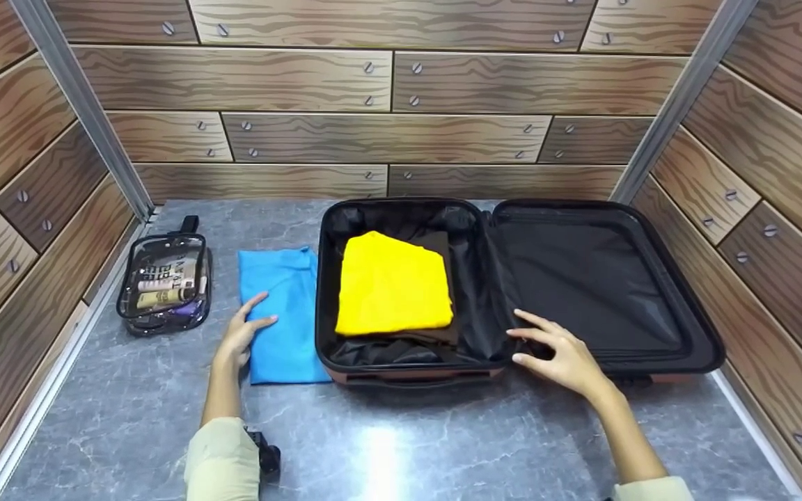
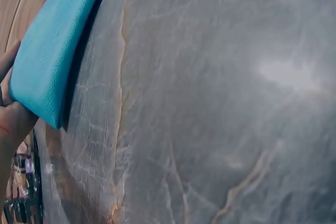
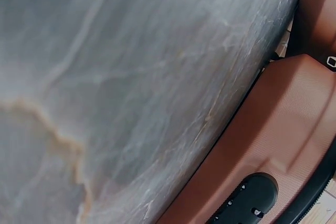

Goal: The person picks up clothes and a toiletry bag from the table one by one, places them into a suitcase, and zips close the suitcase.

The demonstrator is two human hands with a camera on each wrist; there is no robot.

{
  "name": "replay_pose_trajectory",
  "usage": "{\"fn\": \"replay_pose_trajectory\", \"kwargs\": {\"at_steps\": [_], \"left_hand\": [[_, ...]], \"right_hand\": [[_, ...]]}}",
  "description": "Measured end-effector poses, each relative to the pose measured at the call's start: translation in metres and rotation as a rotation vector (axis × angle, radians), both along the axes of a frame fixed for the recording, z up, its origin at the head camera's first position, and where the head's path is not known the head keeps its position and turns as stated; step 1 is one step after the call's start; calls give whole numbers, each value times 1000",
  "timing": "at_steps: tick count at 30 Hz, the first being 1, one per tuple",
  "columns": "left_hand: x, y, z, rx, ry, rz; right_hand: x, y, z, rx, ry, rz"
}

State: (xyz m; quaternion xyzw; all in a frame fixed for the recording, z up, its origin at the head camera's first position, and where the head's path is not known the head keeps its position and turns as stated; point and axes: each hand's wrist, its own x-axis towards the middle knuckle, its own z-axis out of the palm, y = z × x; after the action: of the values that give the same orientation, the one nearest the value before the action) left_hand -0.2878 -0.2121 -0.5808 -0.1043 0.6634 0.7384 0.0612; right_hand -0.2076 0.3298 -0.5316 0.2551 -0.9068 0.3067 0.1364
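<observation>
An open brown suitcase [image 1: 408,371] lies on the grey marble table [image 1: 387,445]. Its left half holds a folded yellow garment [image 1: 390,285] on top of a dark one [image 1: 443,243]. A folded blue garment [image 1: 289,320] lies flat just left of the case. My left hand [image 1: 248,327] rests at its left edge with straight fingers, thumb on top of the cloth. In the left wrist view the blue garment [image 2: 47,61] lies against my palm [image 2: 10,124]. My right hand [image 1: 554,351] lies with spread fingers on the case's front rim near the hinge. The right wrist view shows only the brown shell [image 3: 278,129].
A clear toiletry bag [image 1: 164,282] with small bottles sits at the far left by the wall. The black-lined lid [image 1: 596,278] of the case lies open to the right. Wood-pattern walls enclose the table on three sides.
</observation>
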Motion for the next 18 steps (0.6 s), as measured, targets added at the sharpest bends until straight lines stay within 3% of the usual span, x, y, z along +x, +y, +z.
{"fn": "replay_pose_trajectory", "kwargs": {"at_steps": [9, 18], "left_hand": [[0, 5, -3, 93, -7, 53], [5, 9, -5, 29, 3, 76]], "right_hand": [[2, -1, 3, 1, -27, -21], [2, -1, 3, 2, -35, -20]]}}
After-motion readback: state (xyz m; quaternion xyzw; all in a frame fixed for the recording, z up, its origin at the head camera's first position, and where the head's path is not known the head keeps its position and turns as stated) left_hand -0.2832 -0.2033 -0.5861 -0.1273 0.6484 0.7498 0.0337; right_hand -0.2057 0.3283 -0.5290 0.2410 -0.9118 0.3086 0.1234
